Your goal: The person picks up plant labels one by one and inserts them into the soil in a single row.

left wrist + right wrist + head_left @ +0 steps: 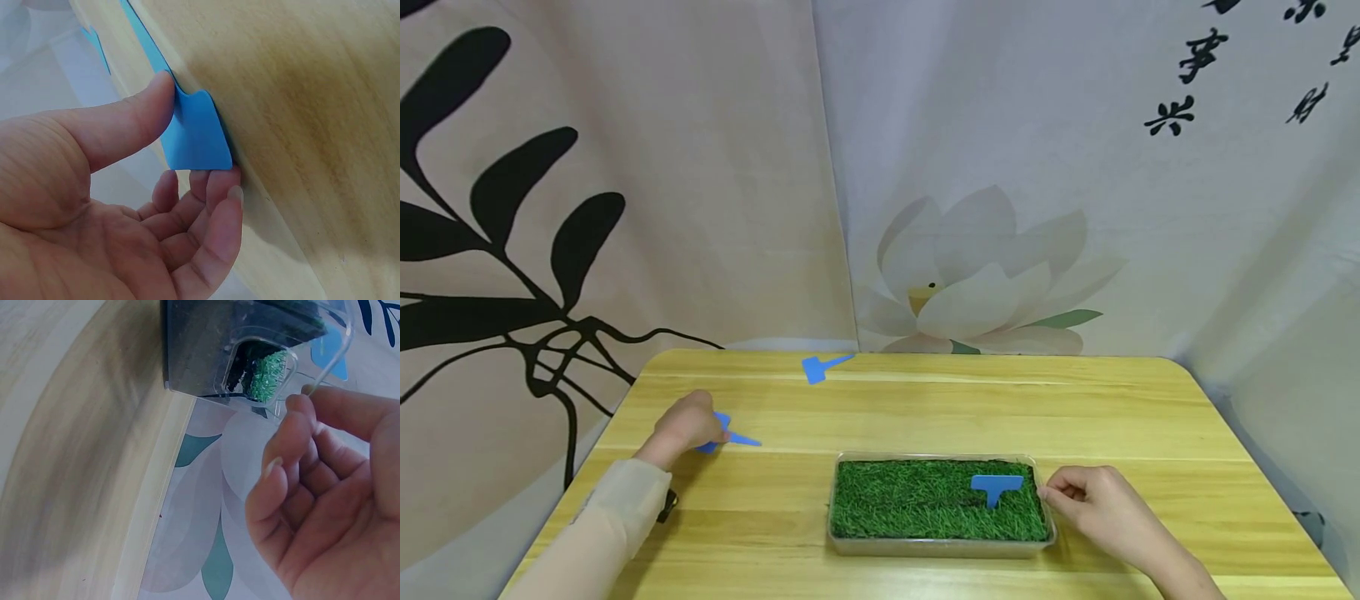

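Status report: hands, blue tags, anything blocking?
Left hand grips blue tag. Right hand pinches clear tray rim. Second tag stands in grass, third tag on table. Nothing visibly blocking.

A pale wooden table [1120, 408] with streaky grain and rounded far corners spreads under and beyond both hands. Just beside the right hand [1101, 504], to its left, a clear plastic box [940, 547] stands on the wood, its rim between thumb and finger. Beyond the left hand [688, 425] and to its right, a blue tag [814, 370] lies near the far edge. Whether the blue label [197, 134] in the left hand's grip touches the wood is unclear.
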{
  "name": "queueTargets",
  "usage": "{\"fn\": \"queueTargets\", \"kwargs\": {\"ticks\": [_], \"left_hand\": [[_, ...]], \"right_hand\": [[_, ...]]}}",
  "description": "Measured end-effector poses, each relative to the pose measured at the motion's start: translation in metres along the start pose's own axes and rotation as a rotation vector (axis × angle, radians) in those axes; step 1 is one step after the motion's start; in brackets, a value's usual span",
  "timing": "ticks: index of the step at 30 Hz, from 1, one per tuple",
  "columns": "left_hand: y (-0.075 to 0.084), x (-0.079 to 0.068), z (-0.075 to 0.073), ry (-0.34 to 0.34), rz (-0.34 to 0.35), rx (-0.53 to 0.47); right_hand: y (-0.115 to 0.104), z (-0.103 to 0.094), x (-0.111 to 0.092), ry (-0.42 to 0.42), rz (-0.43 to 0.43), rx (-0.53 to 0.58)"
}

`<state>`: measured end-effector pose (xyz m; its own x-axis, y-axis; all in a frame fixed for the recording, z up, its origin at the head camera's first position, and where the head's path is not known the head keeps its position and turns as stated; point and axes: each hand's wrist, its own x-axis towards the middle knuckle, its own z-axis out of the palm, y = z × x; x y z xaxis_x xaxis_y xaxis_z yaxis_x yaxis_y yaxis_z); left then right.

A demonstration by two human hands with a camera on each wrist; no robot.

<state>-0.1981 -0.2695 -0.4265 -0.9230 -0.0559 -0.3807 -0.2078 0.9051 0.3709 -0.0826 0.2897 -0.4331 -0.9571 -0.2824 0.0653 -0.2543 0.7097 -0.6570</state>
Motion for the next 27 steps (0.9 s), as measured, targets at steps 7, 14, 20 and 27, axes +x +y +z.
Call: {"fn": "queueTargets", "kwargs": {"ticks": [7,14,20,27], "left_hand": [[-0.006,0.002,-0.001,0.068,0.022,-0.065],[-0.018,-0.007,-0.005,0.120,0.107,-0.215],[-0.013,-0.016,-0.021,0.113,0.138,-0.255],[0.003,-0.033,-0.021,0.251,0.186,-0.251]], "right_hand": [[0.000,-0.001,0.000,-0.014,0.003,0.008],[0.000,-0.001,0.001,-0.027,-0.004,0.014],[0.000,-0.001,0.001,-0.020,-0.013,0.001],[0.000,-0.001,0.001,-0.010,-0.020,0.000]]}}
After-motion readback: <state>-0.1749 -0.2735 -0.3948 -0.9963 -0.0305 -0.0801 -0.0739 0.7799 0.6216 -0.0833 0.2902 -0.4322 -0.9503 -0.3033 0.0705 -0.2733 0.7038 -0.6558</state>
